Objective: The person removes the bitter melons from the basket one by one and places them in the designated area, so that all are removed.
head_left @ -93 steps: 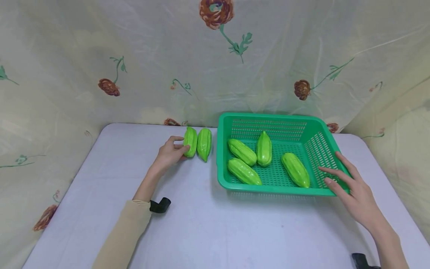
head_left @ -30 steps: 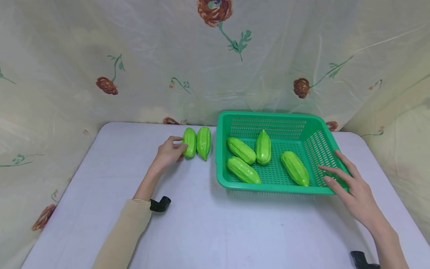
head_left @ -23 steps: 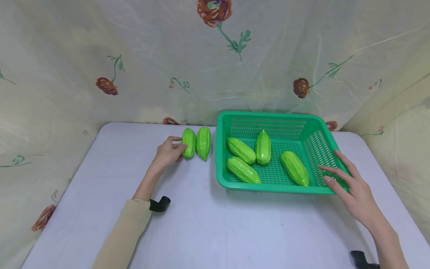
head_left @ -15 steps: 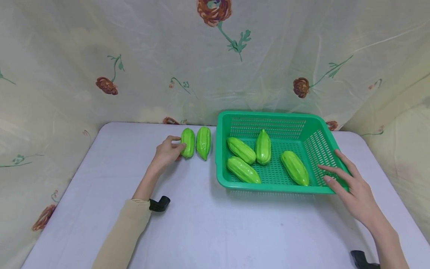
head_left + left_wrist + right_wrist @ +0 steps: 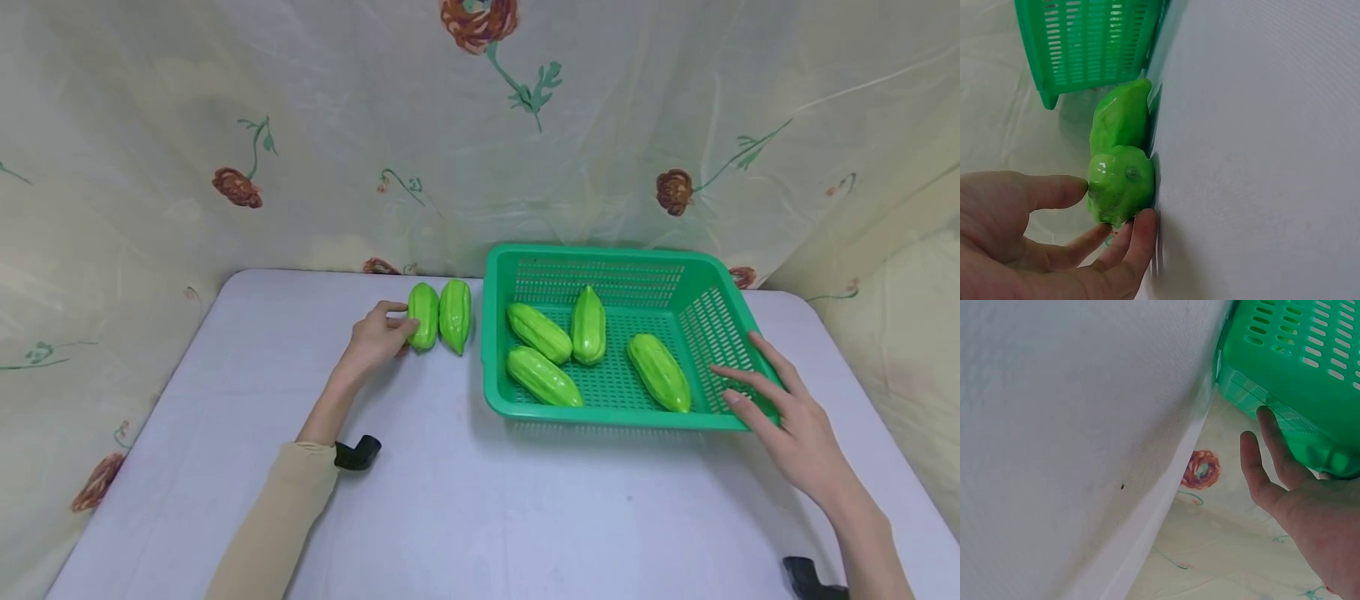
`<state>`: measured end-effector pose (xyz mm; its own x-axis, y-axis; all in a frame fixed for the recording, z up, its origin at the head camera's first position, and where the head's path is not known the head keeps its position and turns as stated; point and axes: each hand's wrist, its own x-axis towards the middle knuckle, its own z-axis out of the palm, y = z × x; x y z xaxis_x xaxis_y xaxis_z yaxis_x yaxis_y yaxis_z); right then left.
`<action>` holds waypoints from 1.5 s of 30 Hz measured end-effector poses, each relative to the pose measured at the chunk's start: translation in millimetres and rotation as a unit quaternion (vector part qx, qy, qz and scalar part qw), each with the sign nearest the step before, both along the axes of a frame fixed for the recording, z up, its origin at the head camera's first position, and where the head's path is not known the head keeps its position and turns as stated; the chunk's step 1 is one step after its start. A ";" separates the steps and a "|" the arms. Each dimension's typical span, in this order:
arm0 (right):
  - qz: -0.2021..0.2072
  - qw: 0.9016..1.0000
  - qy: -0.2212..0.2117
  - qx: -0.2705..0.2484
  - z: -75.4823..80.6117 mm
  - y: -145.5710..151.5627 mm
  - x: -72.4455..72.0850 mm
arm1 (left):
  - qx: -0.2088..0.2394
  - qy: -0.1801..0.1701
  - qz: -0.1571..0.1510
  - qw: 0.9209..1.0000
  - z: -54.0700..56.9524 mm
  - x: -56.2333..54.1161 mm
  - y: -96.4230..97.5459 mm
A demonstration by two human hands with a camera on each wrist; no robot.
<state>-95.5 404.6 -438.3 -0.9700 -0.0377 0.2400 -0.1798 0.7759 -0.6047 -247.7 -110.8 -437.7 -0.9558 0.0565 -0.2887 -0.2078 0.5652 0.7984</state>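
My left hand (image 5: 378,335) is at the back of the table, thumb and fingertips around a light green, ridged gourd (image 5: 424,317). In the left wrist view the thumb lies on one side of this gourd (image 5: 1121,185) and the fingertips on the other. Close on its right lies a second, pointed gourd (image 5: 455,317). A green plastic basket (image 5: 600,422) stands to the right, with several similar gourds (image 5: 658,372) inside. My right hand (image 5: 806,433) rests at the basket's front right corner, fingers spread, thumb and one finger reaching over the rim. Two fingers extend along the basket's outside in the right wrist view.
A white cloth (image 5: 562,508) covers the table. Behind it and at both sides hangs a pale curtain (image 5: 337,125) with printed flowers. A black wrist piece (image 5: 357,452) sits at my left wrist, and another black piece (image 5: 810,577) by my right.
The gourd at my left hand slid slightly left, away from its neighbour, then came back right towards it. My right hand and the basket stay in place.
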 end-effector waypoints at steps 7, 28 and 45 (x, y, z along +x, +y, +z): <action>0.000 1.000 0.000 -0.001 0.8 -0.3 -0.9 | -0.002 0.002 -0.003 1.000 3.3 0.9 -2.4; 0.004 1.000 -0.001 0.000 0.4 -0.7 -0.2 | 0.007 0.070 -0.024 0.997 37.4 0.9 -6.5; 0.004 1.000 0.010 0.001 -1.7 0.6 0.5 | -0.009 0.117 -0.138 0.983 73.3 16.4 28.4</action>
<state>-95.0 405.2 -440.0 -0.9647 -0.0451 0.2595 -0.1976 0.7756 -0.5996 -231.4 -82.4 -364.4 -0.9451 0.3201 -0.0660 0.1435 0.5880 0.7960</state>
